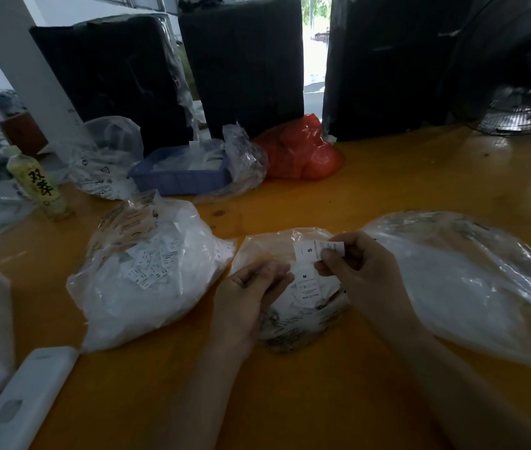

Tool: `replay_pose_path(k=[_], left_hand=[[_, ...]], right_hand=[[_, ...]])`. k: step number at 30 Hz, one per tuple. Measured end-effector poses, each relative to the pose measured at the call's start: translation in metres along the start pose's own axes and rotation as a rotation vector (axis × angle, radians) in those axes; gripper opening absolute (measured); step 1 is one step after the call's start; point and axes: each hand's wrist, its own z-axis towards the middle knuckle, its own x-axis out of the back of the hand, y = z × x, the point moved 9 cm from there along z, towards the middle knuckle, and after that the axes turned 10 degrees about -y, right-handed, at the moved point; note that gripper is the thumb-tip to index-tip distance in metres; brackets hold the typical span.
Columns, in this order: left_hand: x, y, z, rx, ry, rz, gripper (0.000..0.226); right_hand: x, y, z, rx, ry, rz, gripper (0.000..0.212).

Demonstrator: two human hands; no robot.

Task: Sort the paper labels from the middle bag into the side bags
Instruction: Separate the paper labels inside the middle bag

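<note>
Between right hand thumb and fingers, pinched white paper label reads "S"; below it, "M" label tops middle clear plastic bag; left hand loosely curled, grips nothing clearly.

Both forearms reach in from the near edge of the table, bare to the wrist and angled toward each other.

Left hand: palm turned partly up, fingers curled loosely inward, thumb alongside them. Whether anything sits in the fingers cannot be told.

Right hand: a little farther from the near edge than the left, wrist bent inward. Thumb and forefinger are pressed together in a pinch on a paper label, the other fingers folded behind. The two hands are close but apart.
</note>
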Motion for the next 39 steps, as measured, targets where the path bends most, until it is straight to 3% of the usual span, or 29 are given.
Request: replay_pose_path(k=[7, 11, 19, 26, 33, 39], left_hand=[[-0.004, 0.000, 0.000, 0.003, -0.038, 0.029, 0.038], [-0.004, -0.001, 0.000, 0.011, -0.046, 0.012, 0.050], [0.000, 0.008, -0.001, -0.058, 0.005, 0.105, 0.038], [0.001, 0.013, -0.005, -0.071, 0.035, 0.329, 0.010], [-0.006, 0.010, -0.005, -0.042, -0.021, 0.218, 0.030], [-0.009, 0.007, -0.004, -0.037, -0.052, 0.175, 0.026]], right_hand=[[-0.003, 0.002, 0.001, -0.005, -0.002, -0.076, 0.010], [-0.002, 0.002, -0.001, -0.005, 0.030, -0.068, 0.008], [-0.014, 0.004, -0.004, 0.006, -0.044, -0.293, 0.014], [-0.019, 0.005, -0.003, 0.008, -0.084, -0.306, 0.014], [-0.004, -0.004, -0.005, 0.040, 0.045, -0.211, 0.017], [-0.004, -0.008, -0.006, 0.068, 0.065, -0.179, 0.016]])
